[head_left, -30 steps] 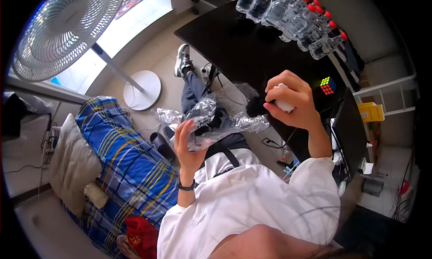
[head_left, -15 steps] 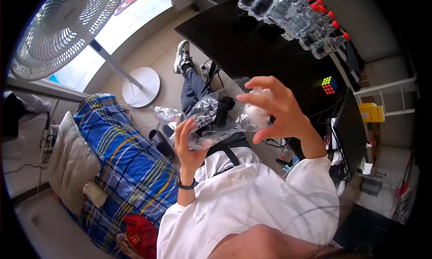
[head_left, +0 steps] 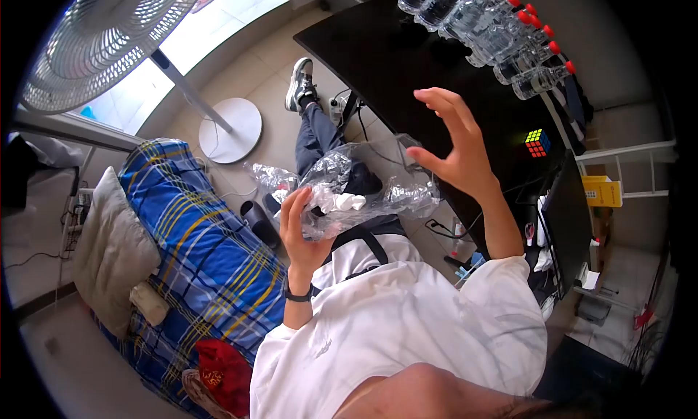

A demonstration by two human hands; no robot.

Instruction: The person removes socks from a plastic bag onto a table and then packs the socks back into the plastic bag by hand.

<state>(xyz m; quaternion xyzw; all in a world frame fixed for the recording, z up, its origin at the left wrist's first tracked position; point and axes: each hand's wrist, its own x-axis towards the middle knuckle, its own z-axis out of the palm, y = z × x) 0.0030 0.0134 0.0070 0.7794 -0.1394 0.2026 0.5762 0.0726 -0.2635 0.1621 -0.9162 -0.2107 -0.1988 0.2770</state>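
Note:
A clear plastic bag [head_left: 407, 195] spreads out in front of my lap, gripped at its left side by my left hand [head_left: 299, 226], which wears a dark wristband. Inside or on the bag lies crumpled white tissue [head_left: 347, 201]; through the film I cannot tell exactly which. My right hand [head_left: 456, 146] is raised above the bag's right end, fingers apart and nothing in them. It hangs near the edge of a black table [head_left: 378, 70].
Water bottles with red caps [head_left: 487, 26] and a puzzle cube [head_left: 536, 142] stand on the table. A monitor [head_left: 568, 219] is at right. To the left are a plaid-covered bed [head_left: 196, 230], a floor fan [head_left: 233, 132] and a dark cylinder [head_left: 259, 224].
The white tissue has left my right hand and now lies at the bag, nearer my left hand. My right hand has opened and risen away. My left hand keeps hold of the bag.

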